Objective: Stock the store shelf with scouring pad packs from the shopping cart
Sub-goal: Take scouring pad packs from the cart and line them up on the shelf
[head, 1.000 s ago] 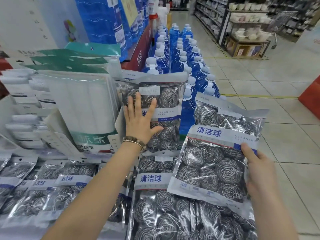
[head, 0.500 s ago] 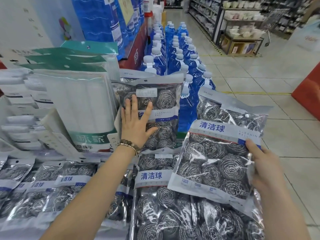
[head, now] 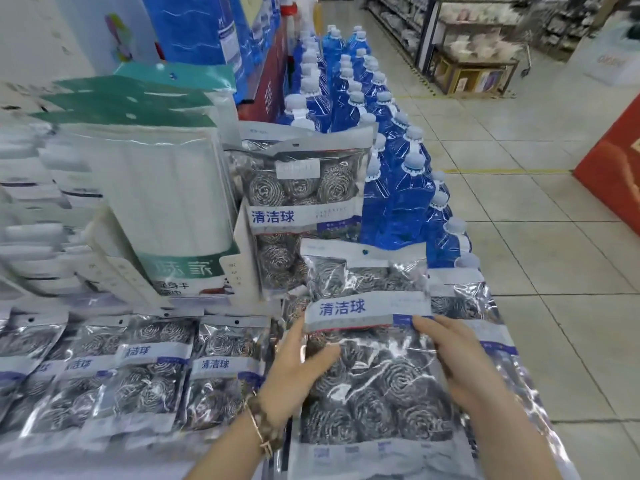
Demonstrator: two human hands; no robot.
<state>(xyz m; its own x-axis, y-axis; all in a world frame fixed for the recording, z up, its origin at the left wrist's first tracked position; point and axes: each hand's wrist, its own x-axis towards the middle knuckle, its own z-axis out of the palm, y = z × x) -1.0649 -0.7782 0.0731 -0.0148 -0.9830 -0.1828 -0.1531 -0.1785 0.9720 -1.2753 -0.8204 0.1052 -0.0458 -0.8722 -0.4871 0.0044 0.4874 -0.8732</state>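
Observation:
A clear scouring pad pack point(head: 372, 358) full of steel wool balls, with a blue-and-white label, lies low in front of me over other packs. My left hand point(head: 298, 372) grips its left edge, thumb on top. My right hand point(head: 457, 362) grips its right edge. Behind it an upright scouring pad pack point(head: 304, 209) leans at the back of the shelf. A row of flat scouring pad packs point(head: 152, 372) lies to the left. No shopping cart is in view.
White cloth packs with green headers point(head: 162, 195) stand upright at left. Rows of blue liquid bottles point(head: 398, 188) run along the shelf's right side. Tiled aisle floor point(head: 519, 254) lies to the right, with a red display point(head: 620, 168) at its edge.
My left hand left the upright pack and came down to the held pack. The right hand brought that pack down and left, and both hands now hold it low.

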